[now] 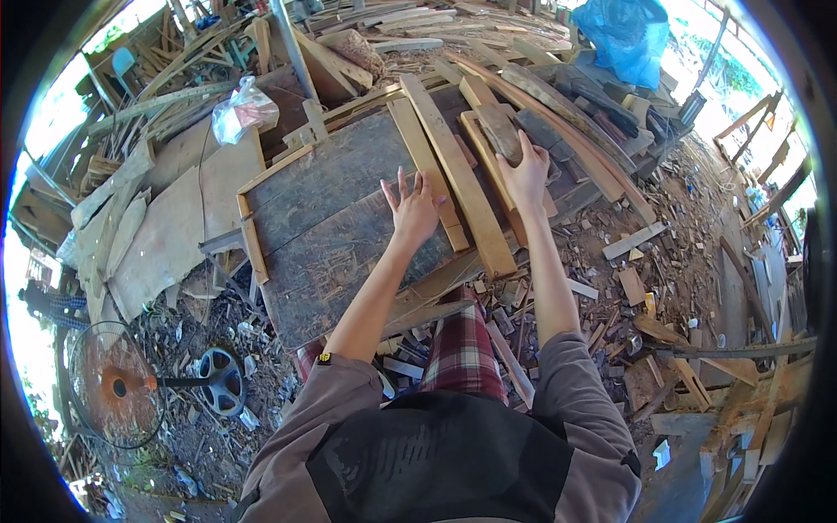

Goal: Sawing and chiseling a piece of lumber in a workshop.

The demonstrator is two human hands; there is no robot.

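Observation:
My right hand (527,177) is closed around the near end of a short, dark brown wooden block (497,131), which lies at a slant over paler planks. Fingers spread, my left hand (413,209) hovers at or rests on the edge of a light wooden plank (425,170); whether it touches cannot be made out. Between my two hands runs a longer, thicker wooden beam (458,179), and right of it another plank (490,166) passes beneath the block. All these lie on a worn, dark wooden worktable (327,235).
Thin wooden strips (253,240) edge the table's left side. Scrap timber and a blue plastic sheet (623,39) are at the back. A white plastic bag (246,112) sits back left. A standing fan (118,385) is at lower left. Offcuts (632,240) litter the ground on the right.

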